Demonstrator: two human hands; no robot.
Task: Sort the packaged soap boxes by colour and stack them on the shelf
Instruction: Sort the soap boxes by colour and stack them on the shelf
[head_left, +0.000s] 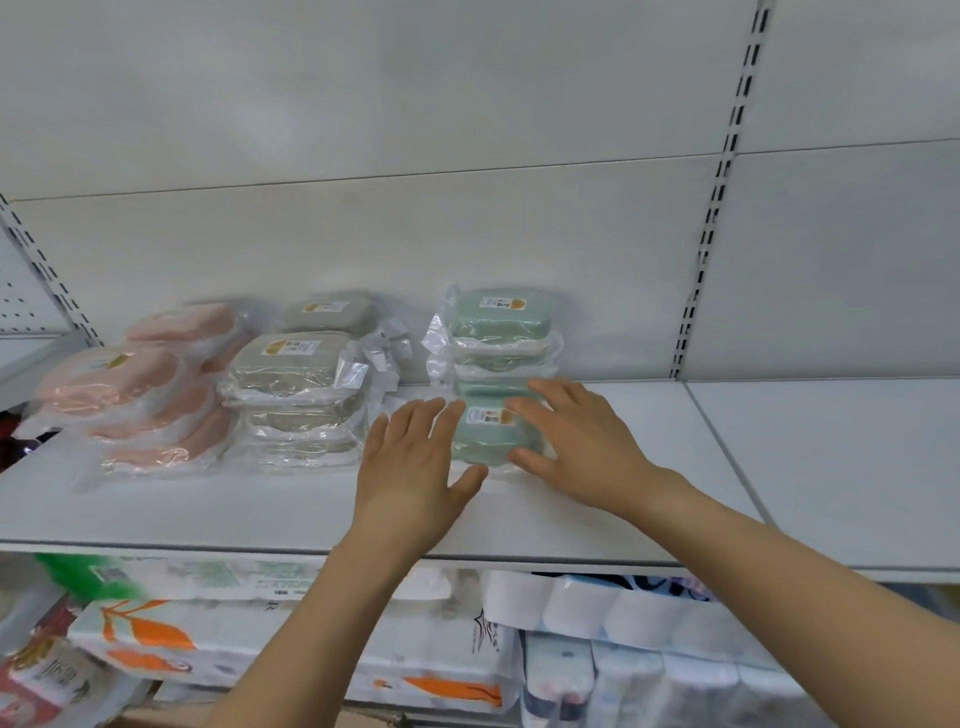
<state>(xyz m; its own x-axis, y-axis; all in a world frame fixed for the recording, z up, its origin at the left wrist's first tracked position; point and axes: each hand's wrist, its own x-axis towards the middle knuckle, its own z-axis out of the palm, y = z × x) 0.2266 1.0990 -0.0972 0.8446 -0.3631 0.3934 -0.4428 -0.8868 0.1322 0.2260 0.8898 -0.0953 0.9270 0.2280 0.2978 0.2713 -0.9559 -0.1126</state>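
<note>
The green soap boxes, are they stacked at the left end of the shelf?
No, the green soap boxes stand right of the grey and pink stacks.

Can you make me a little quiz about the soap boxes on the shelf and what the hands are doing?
1. True or false: the plastic-wrapped pink soap boxes sit at the left end of the white metal shelf.
2. Which colour is the single wrapped soap box between the left hand and the right hand? A pink, B grey, C green.
3. Fill in: the plastic-wrapped grey soap boxes stand between the pink ones and the stacked wrapped ______ soap boxes.

Key: 1 true; 2 C; 3 green.
</note>
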